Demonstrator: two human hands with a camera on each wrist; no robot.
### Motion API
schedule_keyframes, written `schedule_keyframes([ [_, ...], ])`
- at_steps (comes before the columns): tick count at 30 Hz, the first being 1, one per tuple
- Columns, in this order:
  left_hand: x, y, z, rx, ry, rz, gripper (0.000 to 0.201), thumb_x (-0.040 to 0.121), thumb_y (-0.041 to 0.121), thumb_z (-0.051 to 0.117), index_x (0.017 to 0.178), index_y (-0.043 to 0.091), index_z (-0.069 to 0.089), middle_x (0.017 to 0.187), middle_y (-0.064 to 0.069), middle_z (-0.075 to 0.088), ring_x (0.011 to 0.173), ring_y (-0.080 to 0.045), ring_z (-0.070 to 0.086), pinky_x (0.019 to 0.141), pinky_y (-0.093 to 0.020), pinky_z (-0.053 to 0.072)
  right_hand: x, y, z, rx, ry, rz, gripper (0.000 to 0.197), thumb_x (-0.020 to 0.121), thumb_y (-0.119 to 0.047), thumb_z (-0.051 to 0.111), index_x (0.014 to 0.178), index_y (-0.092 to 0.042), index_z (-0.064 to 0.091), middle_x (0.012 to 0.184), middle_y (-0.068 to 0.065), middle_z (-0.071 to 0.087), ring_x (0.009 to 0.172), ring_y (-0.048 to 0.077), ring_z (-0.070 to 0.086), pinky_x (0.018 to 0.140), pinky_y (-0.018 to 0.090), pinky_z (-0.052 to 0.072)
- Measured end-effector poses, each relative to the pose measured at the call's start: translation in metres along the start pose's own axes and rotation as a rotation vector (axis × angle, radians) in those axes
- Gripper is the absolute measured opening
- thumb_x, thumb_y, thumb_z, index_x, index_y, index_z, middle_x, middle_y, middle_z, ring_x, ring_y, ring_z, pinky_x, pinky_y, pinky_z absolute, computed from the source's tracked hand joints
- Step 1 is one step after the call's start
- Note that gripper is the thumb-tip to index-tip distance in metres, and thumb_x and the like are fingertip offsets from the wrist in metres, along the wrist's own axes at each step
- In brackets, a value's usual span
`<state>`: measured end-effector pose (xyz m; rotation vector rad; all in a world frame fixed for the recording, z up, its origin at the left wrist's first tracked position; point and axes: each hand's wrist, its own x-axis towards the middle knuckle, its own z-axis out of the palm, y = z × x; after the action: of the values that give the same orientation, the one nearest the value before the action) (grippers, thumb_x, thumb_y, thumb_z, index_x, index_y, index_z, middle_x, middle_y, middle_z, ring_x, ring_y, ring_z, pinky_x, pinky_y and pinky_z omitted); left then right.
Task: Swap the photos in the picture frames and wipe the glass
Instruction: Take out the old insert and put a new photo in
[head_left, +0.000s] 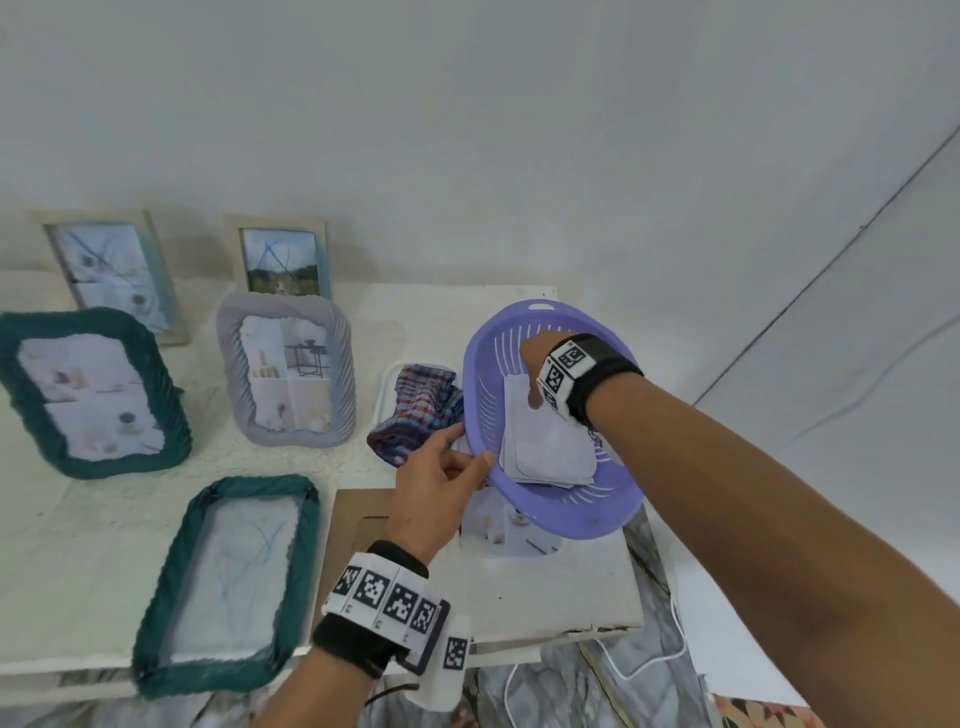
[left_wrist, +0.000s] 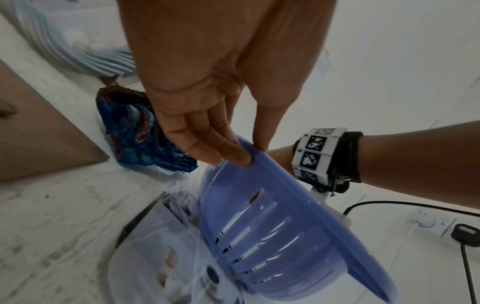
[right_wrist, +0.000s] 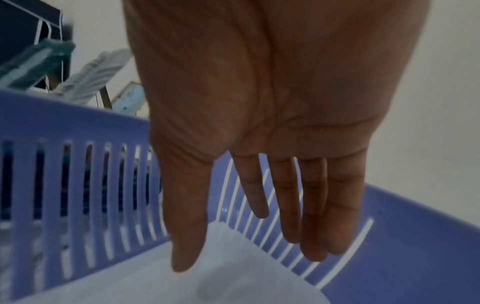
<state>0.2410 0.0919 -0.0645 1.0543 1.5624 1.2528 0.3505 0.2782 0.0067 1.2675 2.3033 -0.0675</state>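
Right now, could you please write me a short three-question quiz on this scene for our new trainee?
1. True or false: the left hand pinches the rim of the purple basket.
2. What lies inside the basket? A) the checked cloth B) white photo sheets C) a green frame
3. Fill in: the right hand reaches into the basket with its fingers ____.

Key:
1. True; the basket is tilted toward the person.
2. B; the white photo sheets are stacked there, while the checked cloth sits outside beside it.
3. Straight, gripping nothing.

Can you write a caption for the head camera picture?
Left hand tilts the purple basket; right hand reaches for the photos inside.
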Motion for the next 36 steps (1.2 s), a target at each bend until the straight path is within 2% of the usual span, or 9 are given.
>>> schedule_keyframes([
  [3, 0.000, 0.001, -0.002, -0.001, -0.012, 0.010, 0.037, 0.089, 0.023, 0.069, 0.122, 0.026, 0.054, 0.077, 0.001, 0.074, 0.076, -0.014, 0.072, 0.082, -0.046, 0.058, -0.002, -0.004, 0.007, -0.025, -0.038, 0.010, 0.055, 0.085, -0.028, 0.071, 0.131, -0.009, 0.048, 0.132, 0.013, 0.053, 0.115, 0.032, 0.056, 0.084, 0.038, 0.045],
  [8, 0.001, 0.001, -0.003, 0.033, -0.022, 0.041, 0.037, 0.088, 0.024, 0.070, 0.120, 0.030, 0.053, 0.076, 0.001, 0.074, 0.075, -0.011, 0.071, 0.081, -0.043, 0.058, 0.000, -0.005, 0.012, -0.046, -0.045, 0.016, 0.056, 0.086, -0.031, 0.069, 0.132, -0.009, 0.045, 0.129, 0.011, 0.055, 0.116, 0.033, 0.055, 0.093, 0.042, 0.048],
  [12, 0.002, 0.001, -0.006, 0.051, -0.034, 0.044, 0.036, 0.088, 0.027, 0.070, 0.119, 0.031, 0.054, 0.079, 0.000, 0.074, 0.077, -0.011, 0.072, 0.081, -0.043, 0.058, 0.009, -0.006, 0.008, 0.007, -0.062, 0.112, 0.072, 0.093, -0.032, 0.060, 0.150, -0.012, 0.021, 0.150, 0.016, 0.037, 0.141, 0.042, 0.026, 0.112, 0.059, 0.021],
  [17, 0.001, 0.007, -0.013, 0.191, 0.009, 0.070, 0.038, 0.090, 0.034, 0.068, 0.125, 0.028, 0.055, 0.086, 0.008, 0.071, 0.080, -0.004, 0.067, 0.078, -0.031, 0.057, -0.006, 0.005, -0.009, 0.193, 0.072, 0.026, 0.042, 0.095, -0.019, 0.050, 0.136, -0.017, 0.042, 0.134, 0.010, 0.054, 0.118, 0.032, 0.054, 0.099, 0.043, 0.045],
  [23, -0.004, 0.035, -0.033, 0.177, 0.123, 0.191, 0.025, 0.093, 0.021, 0.065, 0.117, 0.016, 0.065, 0.105, 0.003, 0.067, 0.088, 0.007, 0.059, 0.072, -0.005, 0.045, -0.062, 0.023, -0.044, 0.523, 0.389, -0.006, 0.041, 0.084, -0.008, 0.041, 0.123, -0.019, 0.049, 0.108, 0.014, 0.062, 0.097, 0.035, 0.058, 0.081, 0.038, 0.049],
  [28, -0.015, 0.066, -0.059, 0.056, 0.076, 0.262, 0.024, 0.092, 0.023, 0.065, 0.116, 0.022, 0.065, 0.107, 0.009, 0.069, 0.090, 0.006, 0.063, 0.075, -0.010, 0.048, -0.118, -0.011, -0.052, 0.725, 0.618, -0.170, 0.045, 0.085, -0.006, 0.047, 0.126, -0.023, 0.055, 0.101, 0.005, 0.065, 0.077, 0.021, 0.056, 0.068, 0.028, 0.043],
  [31, -0.028, 0.072, -0.082, 0.026, -0.022, 0.284, 0.019, 0.091, 0.014, 0.067, 0.106, 0.027, 0.067, 0.089, 0.014, 0.073, 0.080, 0.002, 0.065, 0.070, -0.013, 0.049, -0.138, -0.050, -0.044, 0.795, 0.626, -0.283, 0.047, 0.087, -0.006, 0.051, 0.130, -0.025, 0.055, 0.111, 0.004, 0.066, 0.090, 0.022, 0.060, 0.079, 0.030, 0.046],
  [33, -0.037, 0.067, -0.104, 0.035, -0.036, 0.274, 0.013, 0.090, 0.016, 0.069, 0.100, 0.025, 0.070, 0.086, 0.010, 0.074, 0.079, -0.010, 0.068, 0.071, -0.023, 0.054, -0.141, -0.077, -0.035, 0.822, 0.669, -0.292, 0.049, 0.089, -0.009, 0.054, 0.136, -0.023, 0.050, 0.116, 0.003, 0.063, 0.100, 0.019, 0.057, 0.085, 0.024, 0.043],
  [36, -0.049, 0.051, -0.143, -0.023, 0.011, 0.180, 0.016, 0.088, 0.020, 0.071, 0.102, 0.013, 0.070, 0.092, -0.005, 0.075, 0.086, -0.030, 0.070, 0.073, -0.040, 0.060, -0.133, -0.114, -0.014, 0.964, 0.808, -0.162, 0.049, 0.090, -0.018, 0.060, 0.137, -0.023, 0.046, 0.110, 0.000, 0.056, 0.097, 0.013, 0.054, 0.085, 0.023, 0.043],
])
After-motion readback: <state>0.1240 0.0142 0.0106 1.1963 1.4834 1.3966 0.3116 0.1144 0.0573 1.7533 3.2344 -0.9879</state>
